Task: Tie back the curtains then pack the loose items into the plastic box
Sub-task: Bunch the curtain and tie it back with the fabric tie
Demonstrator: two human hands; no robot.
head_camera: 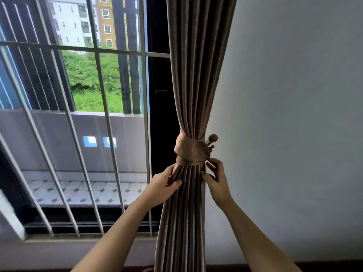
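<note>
Brown pleated cloth curtain [188, 75], bunched beside the white wall [294, 95], tied by a matching cloth band [191, 152] hooked on a round wooden knob [213, 138]. Left hand [165, 185] grip pinching folds just under the band; right hand [216, 179] grip pinching the right edge. Probably soft, floppy, slippery; best held there.

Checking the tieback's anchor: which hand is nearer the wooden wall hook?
Right. The right hand is just below the wooden hook, at the right edge of the curtain; the left hand grips its left side, farther away.
</note>
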